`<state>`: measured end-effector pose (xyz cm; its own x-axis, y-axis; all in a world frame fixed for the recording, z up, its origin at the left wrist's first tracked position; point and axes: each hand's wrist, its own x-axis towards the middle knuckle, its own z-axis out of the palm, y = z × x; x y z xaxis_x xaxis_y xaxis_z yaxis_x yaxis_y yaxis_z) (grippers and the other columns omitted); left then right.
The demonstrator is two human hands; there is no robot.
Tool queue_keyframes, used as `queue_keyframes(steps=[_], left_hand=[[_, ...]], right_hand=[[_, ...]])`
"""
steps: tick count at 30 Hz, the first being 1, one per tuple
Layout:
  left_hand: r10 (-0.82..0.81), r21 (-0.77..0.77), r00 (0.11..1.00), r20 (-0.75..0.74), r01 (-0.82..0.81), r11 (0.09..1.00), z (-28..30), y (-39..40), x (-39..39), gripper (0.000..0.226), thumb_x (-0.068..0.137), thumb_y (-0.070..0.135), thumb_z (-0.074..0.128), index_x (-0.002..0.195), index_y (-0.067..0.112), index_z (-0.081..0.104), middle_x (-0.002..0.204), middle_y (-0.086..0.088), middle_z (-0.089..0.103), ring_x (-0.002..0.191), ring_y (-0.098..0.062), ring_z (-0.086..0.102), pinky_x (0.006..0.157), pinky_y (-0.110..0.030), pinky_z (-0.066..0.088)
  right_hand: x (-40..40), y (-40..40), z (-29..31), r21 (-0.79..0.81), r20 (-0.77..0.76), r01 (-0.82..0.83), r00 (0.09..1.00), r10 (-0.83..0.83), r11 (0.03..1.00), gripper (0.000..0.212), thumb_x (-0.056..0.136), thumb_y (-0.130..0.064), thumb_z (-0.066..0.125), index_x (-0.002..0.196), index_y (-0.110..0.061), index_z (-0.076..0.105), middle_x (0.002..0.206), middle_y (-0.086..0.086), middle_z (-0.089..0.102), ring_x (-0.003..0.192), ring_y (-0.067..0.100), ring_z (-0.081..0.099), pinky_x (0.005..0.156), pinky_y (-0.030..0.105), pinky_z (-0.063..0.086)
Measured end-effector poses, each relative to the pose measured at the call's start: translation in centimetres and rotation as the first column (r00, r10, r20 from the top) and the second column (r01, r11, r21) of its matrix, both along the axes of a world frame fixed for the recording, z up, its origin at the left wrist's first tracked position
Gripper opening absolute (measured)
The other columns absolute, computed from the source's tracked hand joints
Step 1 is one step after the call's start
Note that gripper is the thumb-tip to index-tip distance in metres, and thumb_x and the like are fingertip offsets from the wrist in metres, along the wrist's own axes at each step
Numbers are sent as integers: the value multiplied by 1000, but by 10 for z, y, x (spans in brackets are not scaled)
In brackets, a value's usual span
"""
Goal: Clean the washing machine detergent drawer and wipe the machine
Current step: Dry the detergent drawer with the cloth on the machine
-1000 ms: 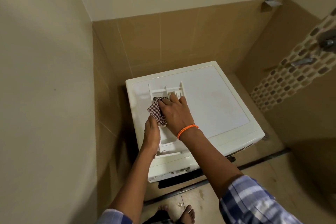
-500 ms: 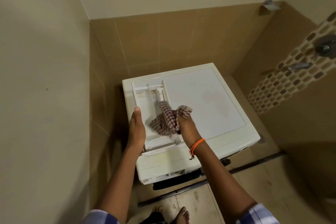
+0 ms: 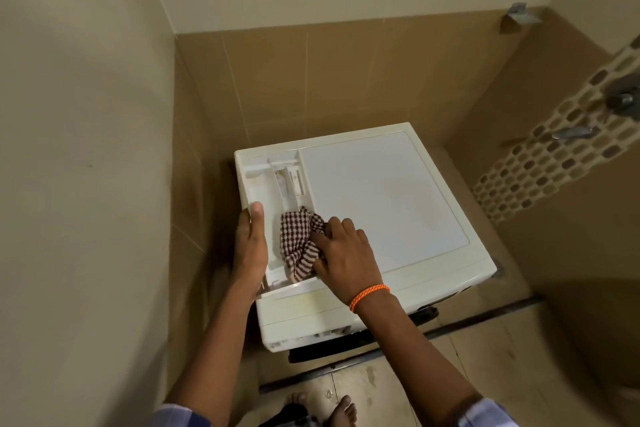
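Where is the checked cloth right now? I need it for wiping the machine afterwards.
In the head view, the checked cloth lies bunched in the detergent drawer on the washing machine, under the right hand.

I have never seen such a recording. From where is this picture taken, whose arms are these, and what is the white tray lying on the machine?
The camera is worn on a person's head and looks down, so the arms are the person's own. Below stands a white washing machine in a tiled corner. On its top, at the left side, lies the detergent drawer, taken out, with its compartments open to view. The left hand steadies the drawer's left edge. The right hand, with an orange wristband, presses a checked cloth into the drawer to wipe it.
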<state>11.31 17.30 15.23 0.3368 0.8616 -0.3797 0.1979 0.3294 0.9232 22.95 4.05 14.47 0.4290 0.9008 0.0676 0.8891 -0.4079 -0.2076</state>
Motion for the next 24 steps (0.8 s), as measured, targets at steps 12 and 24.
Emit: queue_keyframes(steps=[12,24], left_hand=[[-103,-14,993,51,104,994,4,-26,16,64,108,65,36,155,25,49,148,12,56,135,-9,53,115,-31,43],[-72,-12,997,1,72,997,1,-7,11,36,111,51,41,140,32,53,129,16,62,108,10,59,83,-5,47]], right_hand=[[20,32,31,208,96,81,990,-102,975,52,87,-26,72,139,-22,65,122,15,57,108,37,53,77,44,51],[2,20,20,-34,175,49,984,-42,998,39,92,-37,66,131,-31,68,112,8,61,101,33,57,78,47,47]])
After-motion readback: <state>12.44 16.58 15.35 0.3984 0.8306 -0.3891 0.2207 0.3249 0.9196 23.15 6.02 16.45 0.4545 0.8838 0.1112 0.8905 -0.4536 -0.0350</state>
